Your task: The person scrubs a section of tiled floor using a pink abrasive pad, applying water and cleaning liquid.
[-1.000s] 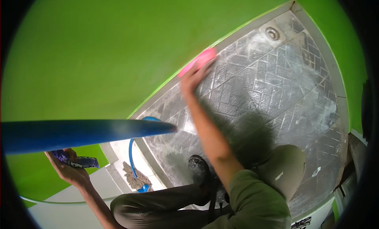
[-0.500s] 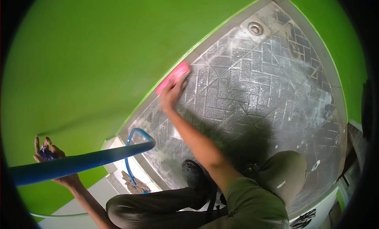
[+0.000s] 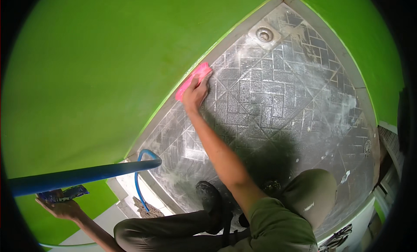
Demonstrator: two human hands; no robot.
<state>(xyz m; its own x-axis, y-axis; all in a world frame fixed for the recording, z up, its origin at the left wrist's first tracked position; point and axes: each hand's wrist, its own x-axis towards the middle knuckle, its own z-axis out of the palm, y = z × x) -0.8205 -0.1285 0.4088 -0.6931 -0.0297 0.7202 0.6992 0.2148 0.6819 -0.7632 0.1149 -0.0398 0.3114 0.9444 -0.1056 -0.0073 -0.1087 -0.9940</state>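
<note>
Low on the left wall, my right hand [image 3: 196, 93] presses a pink sponge [image 3: 202, 71] along the grey tile skirting, its fingers closed over the sponge. The dark tiled floor [image 3: 260, 93] beside it is wet and shiny, with a whitish film in patches. At the far left, my left hand [image 3: 61, 208] grips a crumpled dark blue packet [image 3: 76, 191]. Just in front of that hand crosses a thick blue hose [image 3: 87, 174], hiding some of the view there; it bends back and runs down toward the doorway.
A metal floor drain [image 3: 264, 34] lies near the far corner. Green walls [image 3: 100, 69] rise on both sides above the skirting. A ragged mat [image 3: 147, 210] lies on white tile by my shoe [image 3: 208, 204]. Clutter stands at the right edge.
My left hand has turned and lowered; more of the dark blue packet shows now. My right hand and the pink sponge stay against the skirting. The view has shifted slightly.
</note>
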